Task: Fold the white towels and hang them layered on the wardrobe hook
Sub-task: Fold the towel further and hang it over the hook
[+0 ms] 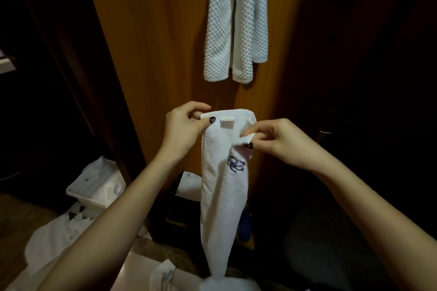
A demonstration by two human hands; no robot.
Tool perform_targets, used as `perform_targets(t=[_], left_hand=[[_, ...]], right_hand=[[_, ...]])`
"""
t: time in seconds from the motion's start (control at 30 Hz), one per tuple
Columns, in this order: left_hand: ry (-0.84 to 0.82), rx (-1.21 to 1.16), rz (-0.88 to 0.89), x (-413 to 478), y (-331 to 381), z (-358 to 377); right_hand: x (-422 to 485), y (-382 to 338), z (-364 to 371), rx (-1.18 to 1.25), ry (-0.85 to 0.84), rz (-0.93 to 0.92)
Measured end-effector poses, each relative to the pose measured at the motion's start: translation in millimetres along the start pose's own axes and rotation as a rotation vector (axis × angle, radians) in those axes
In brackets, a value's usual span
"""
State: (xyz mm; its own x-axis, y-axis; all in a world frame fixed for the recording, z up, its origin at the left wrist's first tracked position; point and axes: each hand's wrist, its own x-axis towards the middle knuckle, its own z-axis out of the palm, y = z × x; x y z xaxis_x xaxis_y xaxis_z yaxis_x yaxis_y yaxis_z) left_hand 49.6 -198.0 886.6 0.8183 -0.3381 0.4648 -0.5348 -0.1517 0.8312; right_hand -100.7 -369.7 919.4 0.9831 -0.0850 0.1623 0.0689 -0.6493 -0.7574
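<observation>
A white towel (222, 196) with a small blue embroidered mark and a sewn label hangs lengthwise between my hands, its lower end reaching the bottom of the view. My left hand (183, 129) pinches its top left corner between thumb and fingers. My right hand (276, 140) pinches the top right edge, where the cloth is folded over. Above them, a white waffle-textured towel (236, 23) hangs in layers against the brown wardrobe panel (165, 42). The hook itself is out of view above the frame.
A white bin (99, 186) with white contents stands low on the left. White cloth (54, 241) lies on the floor near it. More white fabric (163, 274) shows at the bottom edge. Both sides of the wardrobe panel are dark.
</observation>
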Motion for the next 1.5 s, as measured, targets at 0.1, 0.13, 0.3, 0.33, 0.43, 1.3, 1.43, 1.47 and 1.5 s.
perform_targets(t=[0.1, 0.13, 0.3, 0.33, 0.43, 1.3, 1.43, 1.47, 1.5], left_hand=[[-0.032, -0.117, -0.013, -1, 1, 1], [-0.045, -0.129, 0.003, -1, 3, 2], [-0.123, -0.203, -0.003, -1, 13, 2], [-0.144, -0.224, -0.015, -2, 15, 2], [-0.203, -0.328, -0.034, -4, 20, 3], [-0.276, -0.659, -0.212, -9, 15, 7], [-0.144, -0.621, -0.165, -6, 13, 3], [-0.145, -0.607, -0.151, -5, 13, 1], [-0.157, -0.582, -0.136, -4, 13, -1]], right_hand=[[10, -11, 4, -0.155, 0.114, -0.119], [14, -14, 4, -0.214, 0.149, -0.163], [31, -22, 5, -0.367, 0.184, -0.216], [33, -22, 5, -0.379, 0.171, -0.211], [38, -25, 5, -0.334, 0.182, -0.201], [42, -16, 11, -0.292, 0.345, -0.169], [31, -1, -9, -0.249, 0.260, -0.133], [28, 3, -13, -0.257, 0.194, -0.115], [25, 6, -16, -0.252, 0.143, -0.099]])
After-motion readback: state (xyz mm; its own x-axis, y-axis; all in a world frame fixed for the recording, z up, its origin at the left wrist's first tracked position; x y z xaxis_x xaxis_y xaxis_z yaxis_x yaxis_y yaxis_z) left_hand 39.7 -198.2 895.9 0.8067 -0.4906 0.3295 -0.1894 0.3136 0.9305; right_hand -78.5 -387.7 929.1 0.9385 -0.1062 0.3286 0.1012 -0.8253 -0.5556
